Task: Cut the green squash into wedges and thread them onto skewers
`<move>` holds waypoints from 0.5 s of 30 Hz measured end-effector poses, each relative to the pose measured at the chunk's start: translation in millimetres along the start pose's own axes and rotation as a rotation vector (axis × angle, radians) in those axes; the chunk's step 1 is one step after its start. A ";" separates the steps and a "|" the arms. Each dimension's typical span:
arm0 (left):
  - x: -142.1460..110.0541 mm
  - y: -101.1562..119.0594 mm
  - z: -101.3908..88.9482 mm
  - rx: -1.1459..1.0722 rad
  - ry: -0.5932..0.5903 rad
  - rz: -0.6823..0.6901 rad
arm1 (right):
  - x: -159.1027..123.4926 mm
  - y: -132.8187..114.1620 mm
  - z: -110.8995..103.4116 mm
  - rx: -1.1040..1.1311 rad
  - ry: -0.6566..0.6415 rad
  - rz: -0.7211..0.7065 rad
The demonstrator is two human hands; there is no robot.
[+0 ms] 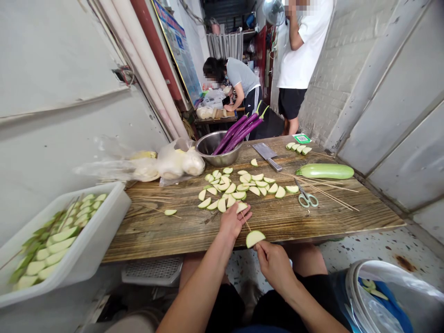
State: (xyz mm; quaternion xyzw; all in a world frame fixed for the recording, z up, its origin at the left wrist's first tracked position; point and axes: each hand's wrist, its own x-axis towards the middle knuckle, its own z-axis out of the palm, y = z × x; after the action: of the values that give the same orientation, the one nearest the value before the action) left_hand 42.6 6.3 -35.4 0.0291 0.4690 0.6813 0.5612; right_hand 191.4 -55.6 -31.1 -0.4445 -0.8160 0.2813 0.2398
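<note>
My right hand (275,266) is closed on the end of a thin wooden skewer (245,221), its fingers at a half-round zucchini slice (255,238) threaded there. The skewer slants up and away toward my left hand (233,221), which lies palm up at the table's near side. A zucchini slice (242,207) rests in its fingers, at the skewer's far end; whether the skewer pierces it I cannot tell. Just beyond are many loose zucchini slices (231,188). One lone slice (170,212) lies to the left by a skewer.
On the wooden table (156,240) are a steel bowl (215,159) with eggplants (239,132), a cleaver (265,152), green scissors (307,199), a whole zucchini (326,171) and plastic bags (180,162). A white tub (104,222) stands left, a bucket (354,286) right. Two people are behind.
</note>
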 end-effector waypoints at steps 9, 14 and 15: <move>-2.8 1.2 2.5 0.018 -0.003 0.006 | 0.4 -0.2 0.1 0.001 -0.002 -0.004; -1.9 1.2 2.9 0.020 0.008 0.009 | 1.9 -0.2 0.4 -0.012 -0.003 -0.002; -1.6 1.2 2.9 0.021 0.008 0.009 | 2.0 -0.2 0.5 -0.008 -0.002 -0.002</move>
State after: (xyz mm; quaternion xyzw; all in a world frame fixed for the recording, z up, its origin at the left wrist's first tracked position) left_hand 43.9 6.9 -32.2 0.0342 0.4782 0.6789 0.5561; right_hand 190.0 -54.1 -31.0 -0.4444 -0.8177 0.2783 0.2376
